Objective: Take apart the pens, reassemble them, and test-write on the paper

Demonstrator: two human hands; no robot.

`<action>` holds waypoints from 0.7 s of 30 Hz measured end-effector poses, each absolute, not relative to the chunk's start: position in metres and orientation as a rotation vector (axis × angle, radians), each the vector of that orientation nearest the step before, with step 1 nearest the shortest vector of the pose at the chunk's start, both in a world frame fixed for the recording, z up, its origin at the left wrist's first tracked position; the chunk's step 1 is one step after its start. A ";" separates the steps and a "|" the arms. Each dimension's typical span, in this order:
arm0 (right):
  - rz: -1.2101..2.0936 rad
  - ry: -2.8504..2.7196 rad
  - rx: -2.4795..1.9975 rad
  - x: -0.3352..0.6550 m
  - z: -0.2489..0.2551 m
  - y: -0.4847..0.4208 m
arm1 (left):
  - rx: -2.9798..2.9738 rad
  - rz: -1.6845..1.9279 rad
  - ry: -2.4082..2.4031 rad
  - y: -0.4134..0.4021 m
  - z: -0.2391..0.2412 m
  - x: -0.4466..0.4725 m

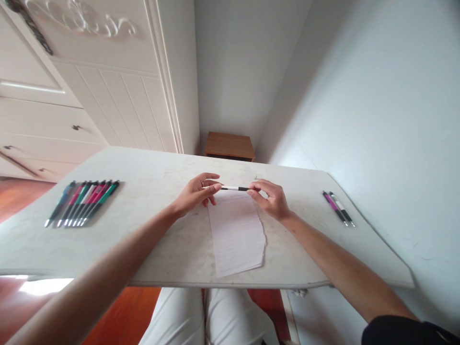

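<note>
Level above the top of a torn sheet of lined paper [237, 235], a white and black pen [235, 188] is held sideways between my two hands. My left hand [201, 189] pinches its left end between thumb and index finger, the other fingers spread apart. At the black end, the fingertips of my right hand [268, 196] are closed on the pen. Faint writing shows near the top of the paper. To the left lies a row of several pens [82, 203] in blue, pink, green and white. A purple pen [335, 208] and a white and black pen [342, 209] lie at the right.
The white table [161, 258] reaches across in front of my lap. A wall [377, 105] borders its right side. Behind it stand a white cabinet [118, 96] and a small brown wooden stand [230, 144].
</note>
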State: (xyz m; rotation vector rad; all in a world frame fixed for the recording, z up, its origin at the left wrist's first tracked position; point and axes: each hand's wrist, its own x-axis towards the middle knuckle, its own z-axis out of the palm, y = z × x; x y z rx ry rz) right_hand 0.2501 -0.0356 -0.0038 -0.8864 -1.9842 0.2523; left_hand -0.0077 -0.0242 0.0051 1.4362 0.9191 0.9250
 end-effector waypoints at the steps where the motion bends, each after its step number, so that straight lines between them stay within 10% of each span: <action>1: 0.250 -1.990 -0.881 0.250 -0.004 -0.036 | 1.449 0.922 0.936 -0.024 0.005 -0.007; 21: 0.183 -1.994 -0.858 0.250 -0.004 -0.039 | 1.491 0.904 1.038 -0.021 0.003 -0.009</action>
